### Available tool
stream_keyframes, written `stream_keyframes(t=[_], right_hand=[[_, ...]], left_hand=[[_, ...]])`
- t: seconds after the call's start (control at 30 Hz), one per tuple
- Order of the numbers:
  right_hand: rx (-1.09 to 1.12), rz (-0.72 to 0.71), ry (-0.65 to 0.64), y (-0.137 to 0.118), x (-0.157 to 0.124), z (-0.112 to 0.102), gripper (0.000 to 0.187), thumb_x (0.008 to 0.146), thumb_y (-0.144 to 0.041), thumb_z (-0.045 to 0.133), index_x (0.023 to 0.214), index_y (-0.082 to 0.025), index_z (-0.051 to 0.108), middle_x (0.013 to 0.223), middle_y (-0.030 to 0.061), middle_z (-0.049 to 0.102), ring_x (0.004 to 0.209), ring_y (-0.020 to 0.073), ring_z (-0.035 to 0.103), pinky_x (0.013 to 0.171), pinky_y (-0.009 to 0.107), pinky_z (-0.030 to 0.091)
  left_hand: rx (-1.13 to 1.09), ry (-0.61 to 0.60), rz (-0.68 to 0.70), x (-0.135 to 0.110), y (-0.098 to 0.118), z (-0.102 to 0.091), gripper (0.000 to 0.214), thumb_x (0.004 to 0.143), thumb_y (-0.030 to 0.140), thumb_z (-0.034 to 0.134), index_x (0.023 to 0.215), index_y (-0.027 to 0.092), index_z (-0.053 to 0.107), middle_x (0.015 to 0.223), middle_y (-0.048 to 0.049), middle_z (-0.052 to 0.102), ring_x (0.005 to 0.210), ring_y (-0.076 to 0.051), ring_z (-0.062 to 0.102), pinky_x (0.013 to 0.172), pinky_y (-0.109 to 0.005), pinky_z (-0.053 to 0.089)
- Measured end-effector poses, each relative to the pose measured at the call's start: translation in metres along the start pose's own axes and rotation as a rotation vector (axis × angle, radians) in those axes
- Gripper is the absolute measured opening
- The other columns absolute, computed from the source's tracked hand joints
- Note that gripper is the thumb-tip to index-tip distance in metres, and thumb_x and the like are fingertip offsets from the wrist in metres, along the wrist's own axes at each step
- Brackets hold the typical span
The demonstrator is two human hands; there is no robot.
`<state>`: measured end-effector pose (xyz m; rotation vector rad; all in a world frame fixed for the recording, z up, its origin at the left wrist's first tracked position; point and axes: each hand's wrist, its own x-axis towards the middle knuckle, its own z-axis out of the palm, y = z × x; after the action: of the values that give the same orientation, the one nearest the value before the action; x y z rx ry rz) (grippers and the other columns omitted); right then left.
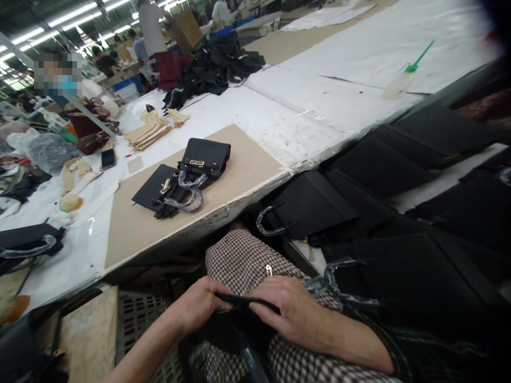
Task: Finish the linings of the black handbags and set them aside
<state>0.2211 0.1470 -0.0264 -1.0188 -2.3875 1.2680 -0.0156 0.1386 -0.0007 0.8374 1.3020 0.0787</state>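
As your left hand (199, 308) and right hand (289, 314) both curl their fingers shut around the rim of a soft black leather handbag (233, 324) on your checked trousers (235, 255), likely steadying it, a finished black handbag (195, 173) lies on the tan board (247, 165) beyond.

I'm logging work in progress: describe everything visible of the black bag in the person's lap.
The black bag lies in the lap on checked trousers, below the table edge. It looks like matte black leather. The left hand and right hand each grip a thin black strap or edge along its top. A glossy strip, perhaps a plastic-wrapped handle, shows beneath. The hands hide much of it.
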Motion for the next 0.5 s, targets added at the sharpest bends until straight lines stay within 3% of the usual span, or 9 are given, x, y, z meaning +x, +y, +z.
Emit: stream_keyframes(t=[0.2,0.33,0.43,0.5], right_hand=[[0.051,-0.004,-0.055,0.001,0.008,-0.014,0.024,0.094,-0.032,0.050,0.102,-0.023,0.071,0.090,0.0019,0.071,0.085,0.0161,0.062,0.077,0.027,0.041],[0.130,-0.025,-0.165,0.001,0.025,-0.031,0.031,0.096,-0.037,0.047,0.088,-0.021,0.072,0.068,-0.0024,0.064,0.063,0.0098,0.053,0.061,0.022,0.035],[0.152,-0.032,-0.169,0.003,0.035,-0.031,0.035,0.095,-0.035,0.049,0.073,-0.017,0.070,0.059,-0.0039,0.057,0.056,0.0077,0.047,0.056,0.021,0.032],[0.158,-0.038,-0.159,0.005,0.038,-0.027,0.033,0.095,-0.035,0.049,0.076,-0.018,0.071,0.061,-0.0037,0.059,0.058,0.0081,0.050,0.057,0.021,0.034]], left_hand=[[0.053,0.087,0.004,-0.002,0.000,0.000,0.022,0.068,0.028,0.068,0.079,0.011,0.077,0.063,0.0005,0.057,0.056,-0.011,0.044,0.052,-0.022,0.033],[0.021,0.070,0.027,-0.007,0.003,0.000,0.028,0.069,0.035,0.071,0.081,0.011,0.077,0.065,-0.0008,0.059,0.056,-0.012,0.045,0.055,-0.023,0.037],[-0.008,0.063,0.032,-0.010,0.001,-0.002,0.029,0.070,0.037,0.072,0.083,0.010,0.077,0.063,-0.0004,0.057,0.053,-0.010,0.042,0.054,-0.023,0.036],[-0.025,0.059,0.035,-0.011,-0.002,-0.005,0.029,0.071,0.035,0.072,0.084,0.010,0.076,0.062,-0.0003,0.056,0.053,-0.010,0.041,0.054,-0.023,0.035]])
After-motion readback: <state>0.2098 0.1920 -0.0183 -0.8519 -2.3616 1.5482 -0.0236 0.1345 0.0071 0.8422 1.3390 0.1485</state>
